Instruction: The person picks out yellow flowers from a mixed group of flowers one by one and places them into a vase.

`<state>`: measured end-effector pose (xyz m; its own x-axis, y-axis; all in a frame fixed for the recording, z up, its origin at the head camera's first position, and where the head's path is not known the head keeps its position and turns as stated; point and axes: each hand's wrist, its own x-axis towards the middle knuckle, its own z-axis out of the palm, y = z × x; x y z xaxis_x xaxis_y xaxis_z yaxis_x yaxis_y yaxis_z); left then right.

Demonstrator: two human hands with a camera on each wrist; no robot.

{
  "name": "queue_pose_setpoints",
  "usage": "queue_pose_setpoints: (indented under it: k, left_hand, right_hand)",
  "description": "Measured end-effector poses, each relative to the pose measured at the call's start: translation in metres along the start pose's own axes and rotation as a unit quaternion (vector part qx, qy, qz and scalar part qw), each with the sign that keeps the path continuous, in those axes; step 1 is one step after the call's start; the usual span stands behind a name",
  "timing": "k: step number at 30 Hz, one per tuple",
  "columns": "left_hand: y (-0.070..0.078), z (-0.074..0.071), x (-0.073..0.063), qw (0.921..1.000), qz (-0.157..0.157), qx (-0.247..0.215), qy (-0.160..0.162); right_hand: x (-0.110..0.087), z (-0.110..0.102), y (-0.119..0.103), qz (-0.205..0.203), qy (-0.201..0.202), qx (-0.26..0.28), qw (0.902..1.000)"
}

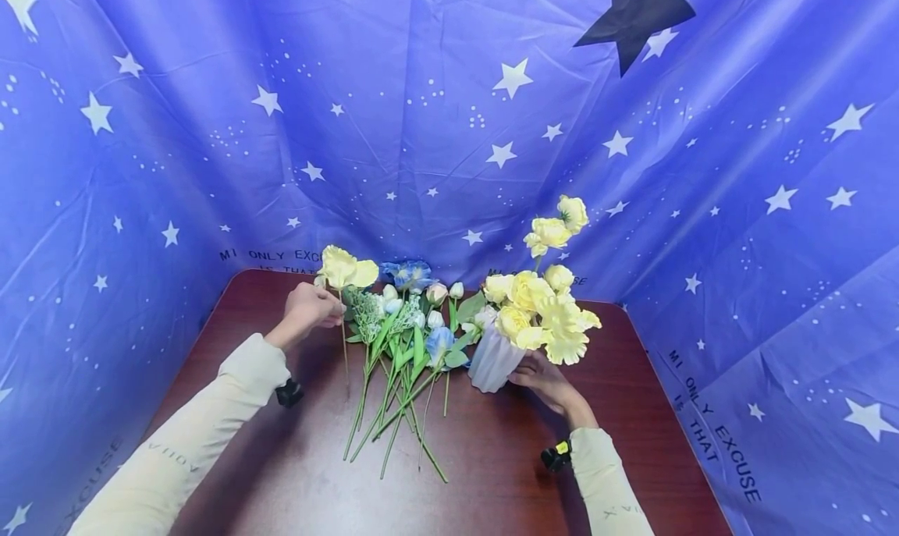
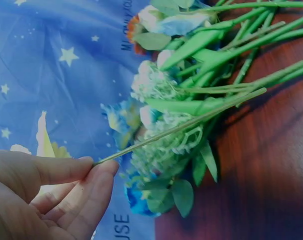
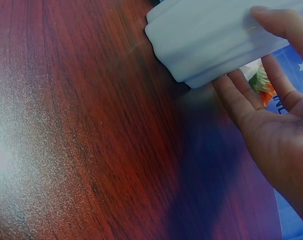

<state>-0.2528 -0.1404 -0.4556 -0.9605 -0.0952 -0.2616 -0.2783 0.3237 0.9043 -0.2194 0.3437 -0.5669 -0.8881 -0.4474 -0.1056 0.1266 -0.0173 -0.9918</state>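
Note:
My left hand [image 1: 314,307] pinches the thin stem [image 2: 191,122] of a yellow flower [image 1: 340,268] between thumb and fingertips. The bloom stands above the hand, and the stem slants down beside the loose flowers. On the right is a pale, ribbed vase [image 1: 494,362] filled with several yellow flowers [image 1: 530,296], two of them rising high above the rest. My right hand [image 1: 546,381] holds this vase, the thumb across one side and the fingers along the other, as the right wrist view shows. The vase leans slightly, its base at the tabletop.
Loose artificial flowers lie mid-table between the hands, their green stems [image 1: 389,411] pointing toward me. Among them are a blue flower [image 1: 440,344], white tulips and leafy sprigs [image 1: 367,314]. The dark red wooden table [image 1: 492,458] ends at a starry blue curtain [image 1: 421,169] on three sides.

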Motion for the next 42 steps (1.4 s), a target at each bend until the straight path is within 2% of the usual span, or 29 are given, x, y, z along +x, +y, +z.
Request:
queue_pose_setpoints:
  k: [6, 10, 16, 25, 28, 33, 37, 42]
  left_hand:
    - [0.012, 0.008, -0.002, 0.9992, 0.032, 0.003, -0.023]
    - [0.02, 0.014, -0.003, 0.9965, 0.07, 0.012, -0.044]
    - [0.032, 0.027, -0.004, 0.9877, 0.135, 0.003, -0.079]
    - [0.064, 0.058, -0.012, 0.9753, 0.179, -0.042, -0.122]
    - [0.074, 0.069, -0.014, 0.9713, 0.193, -0.054, -0.129]
    - [0.091, 0.085, -0.018, 0.9671, 0.216, -0.045, -0.127]
    - [0.105, 0.095, -0.022, 0.962, 0.241, -0.041, -0.121]
    - [0.118, 0.104, -0.025, 0.9569, 0.258, -0.061, -0.12]
  right_hand:
    - [0.001, 0.002, 0.0, 0.015, 0.015, -0.006, 0.9997]
    - [0.001, 0.002, -0.001, 0.022, 0.02, -0.008, 0.9995]
    - [0.002, 0.0, -0.001, 0.015, 0.013, -0.007, 0.9998]
    - [0.001, 0.0, 0.0, 0.005, 0.007, -0.001, 1.0]
    - [0.001, 0.001, 0.001, 0.005, 0.01, -0.005, 0.9999]
    - [0.001, 0.001, 0.002, 0.003, 0.015, -0.012, 0.9998]
    - [0.002, 0.003, 0.002, 0.005, 0.021, -0.013, 0.9997]
    - [0.003, 0.004, 0.001, 0.013, 0.033, -0.017, 0.9992]
